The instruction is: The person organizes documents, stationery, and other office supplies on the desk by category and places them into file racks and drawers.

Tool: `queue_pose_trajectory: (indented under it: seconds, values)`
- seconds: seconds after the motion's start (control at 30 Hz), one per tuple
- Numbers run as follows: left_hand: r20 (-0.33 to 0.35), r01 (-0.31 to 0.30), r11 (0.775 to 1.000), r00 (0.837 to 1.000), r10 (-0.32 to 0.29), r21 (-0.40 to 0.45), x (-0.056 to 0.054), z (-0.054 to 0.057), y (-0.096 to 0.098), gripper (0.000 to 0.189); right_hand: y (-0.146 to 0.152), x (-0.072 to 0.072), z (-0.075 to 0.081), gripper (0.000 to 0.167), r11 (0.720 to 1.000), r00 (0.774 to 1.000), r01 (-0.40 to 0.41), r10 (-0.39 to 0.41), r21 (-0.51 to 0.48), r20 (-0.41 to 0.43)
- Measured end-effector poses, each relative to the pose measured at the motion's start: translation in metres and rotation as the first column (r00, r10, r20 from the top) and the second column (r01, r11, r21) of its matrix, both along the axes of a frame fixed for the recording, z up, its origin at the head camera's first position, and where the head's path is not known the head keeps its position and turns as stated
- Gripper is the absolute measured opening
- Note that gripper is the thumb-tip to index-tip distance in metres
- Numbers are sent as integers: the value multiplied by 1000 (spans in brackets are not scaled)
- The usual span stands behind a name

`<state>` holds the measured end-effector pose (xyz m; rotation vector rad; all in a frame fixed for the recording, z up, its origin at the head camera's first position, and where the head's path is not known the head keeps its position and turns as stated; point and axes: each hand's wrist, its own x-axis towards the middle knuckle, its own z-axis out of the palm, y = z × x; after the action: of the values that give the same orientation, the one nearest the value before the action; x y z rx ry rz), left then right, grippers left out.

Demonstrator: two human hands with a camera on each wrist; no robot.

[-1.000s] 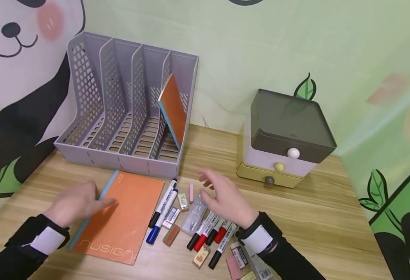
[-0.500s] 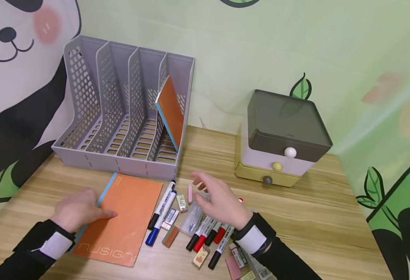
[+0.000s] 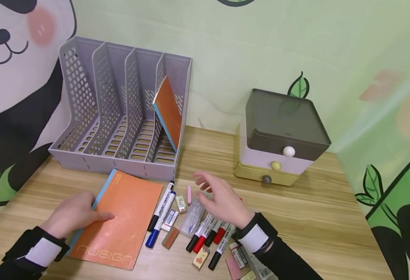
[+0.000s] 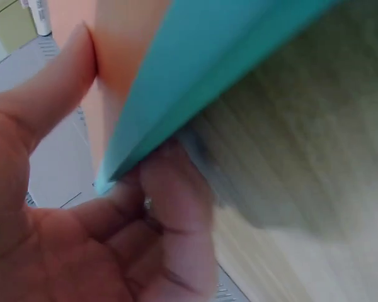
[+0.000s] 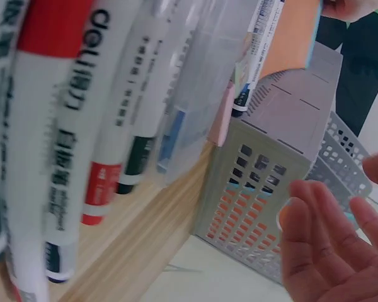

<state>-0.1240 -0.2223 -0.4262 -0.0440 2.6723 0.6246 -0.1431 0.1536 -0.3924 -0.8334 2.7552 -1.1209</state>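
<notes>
An orange notebook [image 3: 131,217] with a blue spine lies on the table at the left. My left hand [image 3: 73,214] grips it by the spine side. In the left wrist view the thumb [image 4: 66,78] presses on the orange cover, while curled fingers [image 4: 179,195] tuck under the blue spine [image 4: 195,69], which is raised off the wood. My right hand [image 3: 222,200] hangs over the markers with its fingers loosely bent, holding nothing. Below it lie several whiteboard markers [image 3: 205,233] and a clear plastic case [image 3: 192,216].
Behind the notebook stands a grey file rack [image 3: 110,163], another orange notebook [image 3: 169,111] leaning in its rightmost slot. A small drawer box [image 3: 278,144] with round knobs is at the back right. Two markers [image 3: 161,217] and several erasers [image 3: 170,237] lie beside the notebook.
The left hand has worked its fingers under the notebook's spine, and that edge has risen slightly. The right hand stays nearly in place. The head view has shifted a little.
</notes>
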Motion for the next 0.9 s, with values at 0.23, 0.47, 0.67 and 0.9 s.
queue_pose_trajectory:
  seconds: [0.23, 0.47, 0.67, 0.9]
  values:
    - [-73, 56, 970, 997, -40, 235, 4, 8, -8, 47, 5, -3, -3, 36, 991, 996, 53, -62, -126, -65]
    - [-67, 54, 941, 997, -33, 335, 13, 33, -11, 41, 8, -5, -6, 36, 984, 996, 78, -84, -159, -36]
    - [-217, 130, 952, 974, -70, 277, 20, 56, -9, 28, 9, -6, -8, 35, 980, 995, 96, -101, -174, -20]
    - [-446, 195, 943, 893, -58, 268, 19, 82, 2, 14, 10, -7, -7, 33, 952, 994, 105, -95, -287, 46]
